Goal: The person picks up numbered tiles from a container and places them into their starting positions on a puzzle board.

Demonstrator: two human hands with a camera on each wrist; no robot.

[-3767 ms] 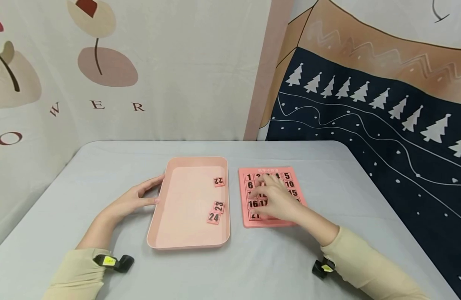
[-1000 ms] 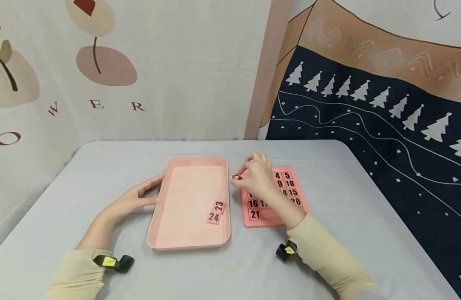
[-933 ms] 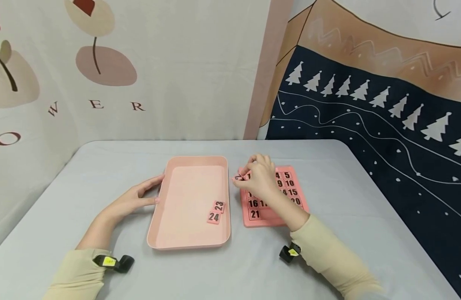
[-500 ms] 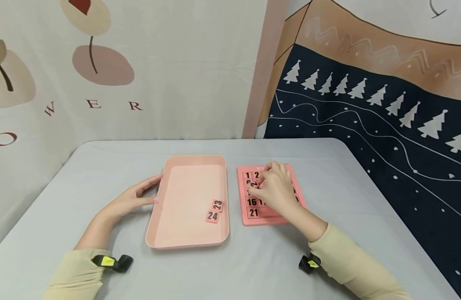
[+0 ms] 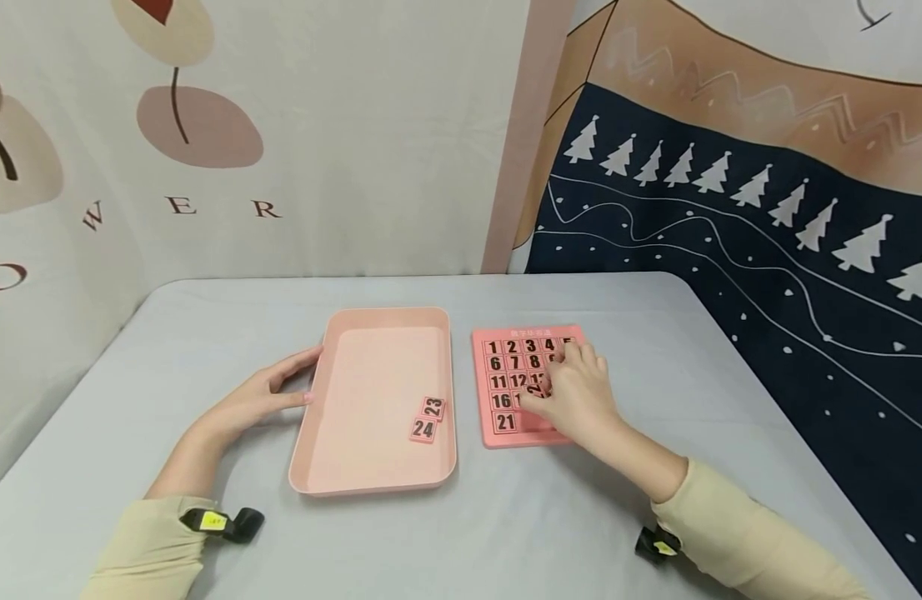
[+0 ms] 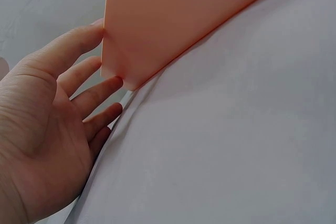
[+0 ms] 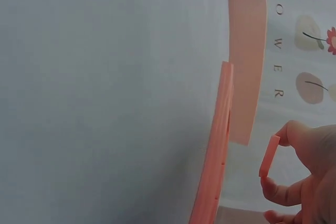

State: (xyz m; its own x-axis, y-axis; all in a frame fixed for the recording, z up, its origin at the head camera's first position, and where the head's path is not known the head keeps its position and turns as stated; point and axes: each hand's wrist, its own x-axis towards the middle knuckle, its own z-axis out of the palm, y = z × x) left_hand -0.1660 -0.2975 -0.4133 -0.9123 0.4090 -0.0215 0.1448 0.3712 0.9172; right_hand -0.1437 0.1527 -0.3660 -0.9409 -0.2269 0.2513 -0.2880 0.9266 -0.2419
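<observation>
My right hand (image 5: 581, 396) pinches a small pink number tile (image 7: 269, 156) between thumb and finger. It is above the lower right part of a pink number board (image 5: 492, 438), and the right wrist view has the tile apart from the board's edge (image 7: 215, 156). Tiles fill the board's upper rows in order, and tile 21 (image 5: 505, 422) sits at the start of the bottom row. The hand hides the board's right side. My left hand (image 5: 243, 412) touches the left wall of a light pink tray (image 5: 363, 400) with extended fingers (image 6: 97, 95). Tiles 23 (image 5: 433, 407) and 24 (image 5: 423, 429) lie inside the tray.
Tray and board stand side by side on a table with a pale grey cloth (image 5: 551, 517), a narrow gap between them. Behind the table hang a light printed curtain (image 5: 371, 167) and a dark one with white trees (image 5: 731, 250).
Tile 22, earlier in the tray's upper right, has been picked up. My right hand has carried a tile from beside the tray rightward and nearer over the board. The left hand stays put.
</observation>
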